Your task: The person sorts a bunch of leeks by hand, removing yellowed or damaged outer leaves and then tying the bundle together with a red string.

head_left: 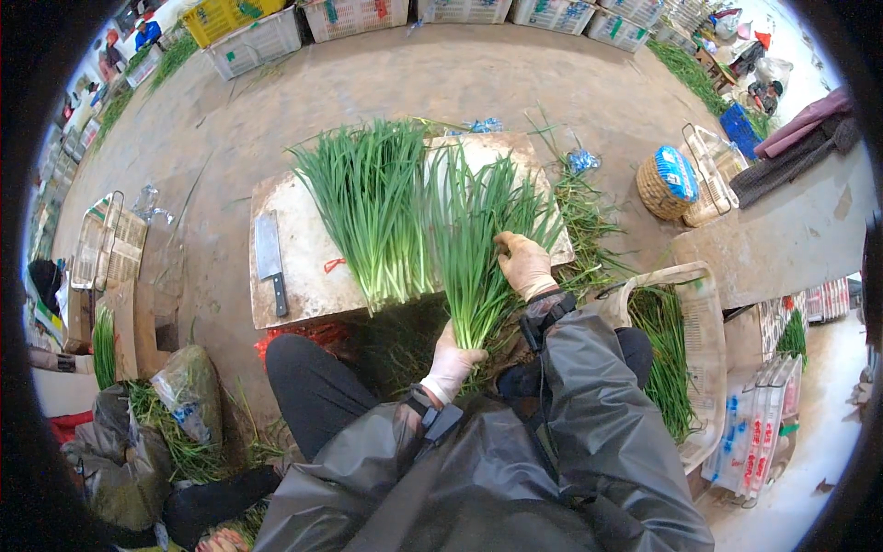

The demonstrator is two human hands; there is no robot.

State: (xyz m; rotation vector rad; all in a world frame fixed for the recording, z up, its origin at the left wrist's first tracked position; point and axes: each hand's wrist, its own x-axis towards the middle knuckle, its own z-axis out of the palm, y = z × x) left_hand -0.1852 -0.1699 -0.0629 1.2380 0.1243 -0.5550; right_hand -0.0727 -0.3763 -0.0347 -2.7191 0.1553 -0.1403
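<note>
My gloved left hand grips the pale stem ends of a bunch of long green leafy stalks, like garlic chives, held at the front edge of a low board. My gloved right hand is at the bunch's right side, among the leaves, fingers bent; whether it pinches any leaf is unclear. A larger pile of the same stalks lies on the board to the left, leaves pointing away. A cleaver with a black handle rests at the board's left, and a red tie lies between it and the pile.
Loose stalks litter the floor right of the board. A plastic crate of greens stands at my right, near a table. A woven basket is farther right. Plastic crates line the far side. Another person's hand shows at lower left.
</note>
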